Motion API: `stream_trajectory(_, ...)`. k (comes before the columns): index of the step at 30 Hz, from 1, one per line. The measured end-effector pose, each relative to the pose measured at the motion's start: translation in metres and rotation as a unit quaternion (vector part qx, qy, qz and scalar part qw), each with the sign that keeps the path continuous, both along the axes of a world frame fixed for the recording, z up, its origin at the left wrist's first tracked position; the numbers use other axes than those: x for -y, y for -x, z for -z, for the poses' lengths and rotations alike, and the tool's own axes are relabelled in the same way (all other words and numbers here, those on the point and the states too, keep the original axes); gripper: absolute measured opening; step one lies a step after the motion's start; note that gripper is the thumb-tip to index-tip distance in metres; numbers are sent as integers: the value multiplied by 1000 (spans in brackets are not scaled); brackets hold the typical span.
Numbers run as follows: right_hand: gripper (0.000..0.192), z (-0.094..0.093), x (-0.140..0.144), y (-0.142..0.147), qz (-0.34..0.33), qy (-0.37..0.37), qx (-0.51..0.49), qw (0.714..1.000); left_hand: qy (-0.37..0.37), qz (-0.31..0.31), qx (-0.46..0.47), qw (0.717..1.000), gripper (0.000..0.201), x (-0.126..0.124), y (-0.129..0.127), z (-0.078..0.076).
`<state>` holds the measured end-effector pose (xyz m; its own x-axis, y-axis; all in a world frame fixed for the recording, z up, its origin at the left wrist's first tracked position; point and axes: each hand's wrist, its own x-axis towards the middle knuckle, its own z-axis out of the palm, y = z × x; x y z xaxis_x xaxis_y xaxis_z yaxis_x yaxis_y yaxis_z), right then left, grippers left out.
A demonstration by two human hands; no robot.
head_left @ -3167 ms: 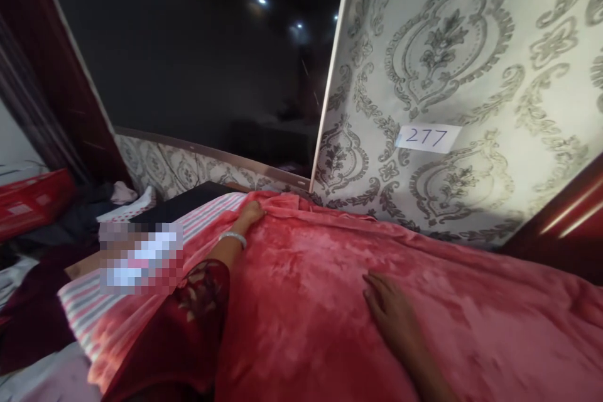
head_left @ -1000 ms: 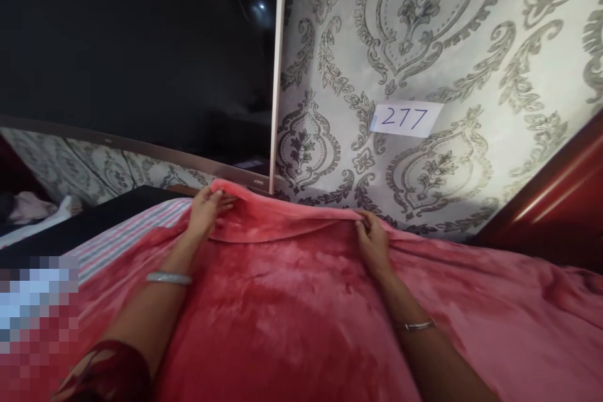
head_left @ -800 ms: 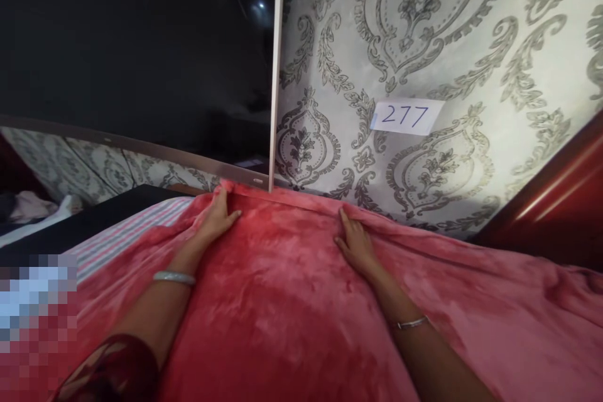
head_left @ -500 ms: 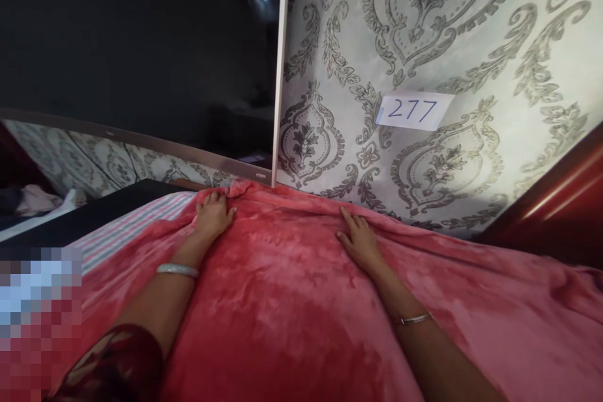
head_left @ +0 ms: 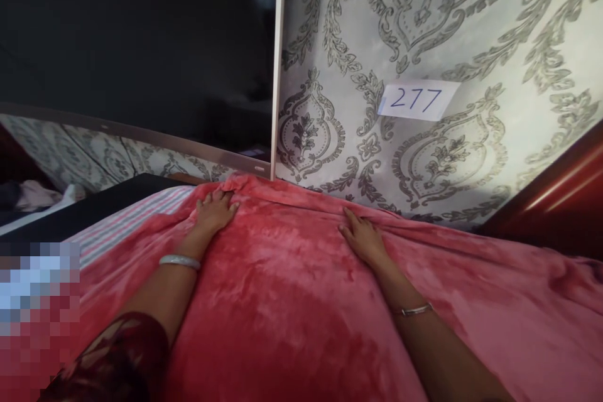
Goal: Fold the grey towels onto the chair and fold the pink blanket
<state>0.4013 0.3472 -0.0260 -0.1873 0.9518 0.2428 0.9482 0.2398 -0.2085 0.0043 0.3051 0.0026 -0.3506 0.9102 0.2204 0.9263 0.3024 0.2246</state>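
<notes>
A red plush blanket (head_left: 282, 289) spreads over the surface in front of me, with folds along its far edge. My left hand (head_left: 217, 210) lies on it near the far left corner, fingers spread and palm down. Flat on the same blanket, nearer the wall, rests my right hand (head_left: 365, 239), its fingers stretched forward. A pale bangle (head_left: 179, 261) circles the left wrist, and a thin bracelet (head_left: 415, 310) is on the right one. Neither hand grips the cloth.
A large dark television (head_left: 141, 44) stands beyond the left hand. Patterned wallpaper (head_left: 325, 132) covers the wall, with a paper marked 277 (head_left: 419, 100). Striped cloth (head_left: 136, 220) shows at left beside a black surface (head_left: 108, 191). Glossy red furniture (head_left: 556, 195) stands at right.
The view has shifted slightly. Both hands stay on the blanket in nearly the same places, and the left fingers look a little more spread.
</notes>
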Motion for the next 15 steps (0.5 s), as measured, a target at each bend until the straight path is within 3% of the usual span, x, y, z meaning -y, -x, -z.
stream_trajectory(2, 57, -5, 1, -1, -1, -8, -11, 1000, -43, 16, -10, 999, 57, 1, -4, -3)
stream_trajectory(4, 56, -8, 4, 0, -26, -33, -25, 999, -78, 71, -16, 994, 52, 0, -11, -4)
stream_trajectory(8, 56, -6, 9, 6, -163, -9, 2, 987, -18, 222, 10, 975, 47, -6, -24, 2)
stream_trajectory(10, 57, -2, 9, 8, -164, 36, 34, 985, 28, 216, 15, 976, 54, -9, -23, 6)
stream_trajectory(15, 58, 0, 6, 4, -77, 74, 50, 993, 51, 94, -23, 994, 60, -10, -10, 9)
